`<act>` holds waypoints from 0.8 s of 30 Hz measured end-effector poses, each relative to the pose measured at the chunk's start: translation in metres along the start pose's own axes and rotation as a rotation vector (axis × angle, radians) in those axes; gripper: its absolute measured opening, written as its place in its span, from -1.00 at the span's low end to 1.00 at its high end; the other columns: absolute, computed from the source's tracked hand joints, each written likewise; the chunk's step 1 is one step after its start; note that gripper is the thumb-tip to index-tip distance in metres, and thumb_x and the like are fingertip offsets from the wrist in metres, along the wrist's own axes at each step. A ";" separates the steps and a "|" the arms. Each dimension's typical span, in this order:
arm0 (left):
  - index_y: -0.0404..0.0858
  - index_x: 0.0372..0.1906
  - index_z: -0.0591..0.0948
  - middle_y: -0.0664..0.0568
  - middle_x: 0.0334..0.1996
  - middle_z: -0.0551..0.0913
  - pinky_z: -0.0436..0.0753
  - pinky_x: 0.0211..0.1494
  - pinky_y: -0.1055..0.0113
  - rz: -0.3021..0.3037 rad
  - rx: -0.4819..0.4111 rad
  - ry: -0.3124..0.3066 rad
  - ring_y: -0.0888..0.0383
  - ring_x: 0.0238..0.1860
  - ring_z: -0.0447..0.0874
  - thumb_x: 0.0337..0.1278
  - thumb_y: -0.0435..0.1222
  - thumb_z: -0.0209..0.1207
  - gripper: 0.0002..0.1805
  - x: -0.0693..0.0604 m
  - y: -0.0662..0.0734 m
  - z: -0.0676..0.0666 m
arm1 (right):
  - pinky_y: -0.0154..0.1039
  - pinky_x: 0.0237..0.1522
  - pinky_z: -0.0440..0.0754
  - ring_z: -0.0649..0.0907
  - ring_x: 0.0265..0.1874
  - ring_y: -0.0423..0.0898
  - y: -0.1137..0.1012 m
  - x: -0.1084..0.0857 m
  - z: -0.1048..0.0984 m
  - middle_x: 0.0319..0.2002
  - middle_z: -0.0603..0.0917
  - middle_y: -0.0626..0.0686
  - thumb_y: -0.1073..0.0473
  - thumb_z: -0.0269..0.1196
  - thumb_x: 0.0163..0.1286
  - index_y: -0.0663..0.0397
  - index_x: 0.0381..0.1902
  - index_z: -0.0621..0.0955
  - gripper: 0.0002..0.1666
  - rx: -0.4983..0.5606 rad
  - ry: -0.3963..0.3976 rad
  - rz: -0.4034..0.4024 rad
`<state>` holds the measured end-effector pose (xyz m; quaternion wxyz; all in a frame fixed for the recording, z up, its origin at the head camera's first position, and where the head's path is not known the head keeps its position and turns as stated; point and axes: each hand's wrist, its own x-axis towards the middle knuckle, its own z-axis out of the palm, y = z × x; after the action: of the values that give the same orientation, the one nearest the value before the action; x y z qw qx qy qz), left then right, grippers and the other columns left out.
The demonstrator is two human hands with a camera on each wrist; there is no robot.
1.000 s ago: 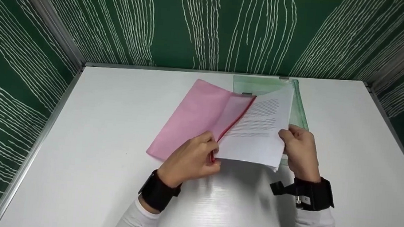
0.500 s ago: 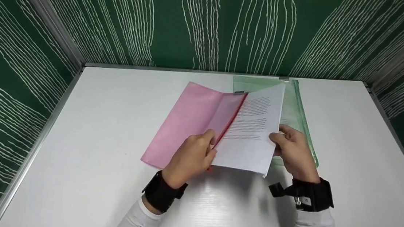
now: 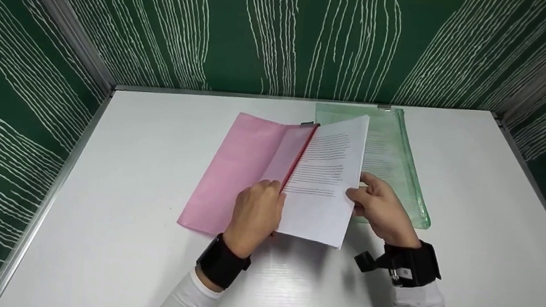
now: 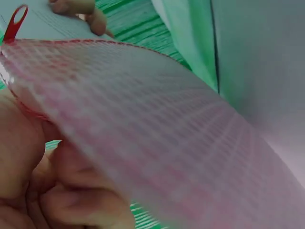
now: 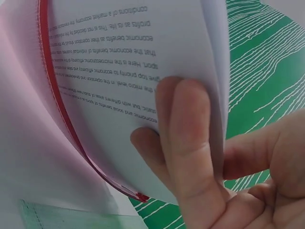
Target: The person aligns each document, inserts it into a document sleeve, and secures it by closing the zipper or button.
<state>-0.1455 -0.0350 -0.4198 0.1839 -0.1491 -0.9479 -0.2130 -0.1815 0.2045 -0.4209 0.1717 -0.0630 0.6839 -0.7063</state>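
Note:
A pink zip document pouch (image 3: pixel 242 165) with a red zipper edge (image 3: pixel 298 160) is held up at an angle over the table. Printed sheets (image 3: pixel 323 177) stick out of its open right side, their left part inside. My left hand (image 3: pixel 255 216) grips the pouch at the lower end of the zipper. My right hand (image 3: pixel 381 210) pinches the sheets by their right edge, thumb on one face and fingers on the other, as the right wrist view also shows. In the left wrist view, a red zipper pull (image 4: pixel 15 24) stands at the pouch corner.
A green zip pouch (image 3: pixel 400 169) with printed paper visible through it lies at the back right of the white table (image 3: pixel 117 184), partly behind the sheets. Green walls (image 3: pixel 293 36) with white lines enclose the back and sides.
Both hands, the pink pouch and the sheets have shifted left and toward me. More of the green pouch shows now. Both holds continue.

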 end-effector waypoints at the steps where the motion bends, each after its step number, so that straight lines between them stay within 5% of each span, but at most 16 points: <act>1: -0.32 -0.59 0.54 0.03 -0.71 0.42 0.45 -0.63 0.36 0.009 0.014 -0.002 0.19 -0.65 0.46 0.08 -0.39 0.14 -0.82 0.000 0.000 0.001 | -0.22 -0.38 0.63 0.69 -0.30 -0.04 0.000 0.000 0.001 -0.03 0.59 0.31 0.42 -0.09 0.34 0.34 0.26 0.17 -0.48 0.000 -0.001 0.004; 8: -0.29 -0.76 0.46 0.05 -0.74 0.32 0.40 -0.67 0.43 0.107 0.089 0.060 0.31 -0.69 0.28 -0.01 -0.56 -0.01 -0.70 0.001 -0.001 0.002 | -0.25 -0.44 0.61 0.69 -0.37 -0.04 0.001 -0.001 0.004 -0.01 0.58 0.32 0.39 -0.06 0.36 0.27 0.28 0.18 -0.47 0.001 -0.018 0.001; 14: -0.20 -0.79 0.28 0.12 -0.71 0.13 0.15 -0.68 0.51 0.161 -0.033 0.085 0.32 -0.65 -0.01 0.05 -0.51 -0.03 -0.63 0.000 0.002 0.000 | -0.24 -0.44 0.62 0.69 -0.39 -0.04 0.003 0.001 0.011 -0.06 0.60 0.34 0.38 -0.06 0.36 0.29 0.27 0.18 -0.48 0.025 -0.020 0.001; 24: -0.21 -0.75 0.32 0.12 -0.71 0.16 0.15 -0.66 0.52 0.152 -0.120 0.111 0.32 -0.64 0.03 0.07 -0.49 0.00 -0.66 0.000 0.005 -0.006 | -0.25 -0.47 0.61 0.68 -0.43 -0.04 0.001 0.000 0.011 -0.13 0.63 0.30 0.32 -0.03 0.39 0.32 0.27 0.19 -0.49 0.065 -0.074 0.015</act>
<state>-0.1419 -0.0332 -0.4131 0.2427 -0.2195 -0.9077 -0.2629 -0.1780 0.1941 -0.4217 0.2044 -0.0783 0.6541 -0.7240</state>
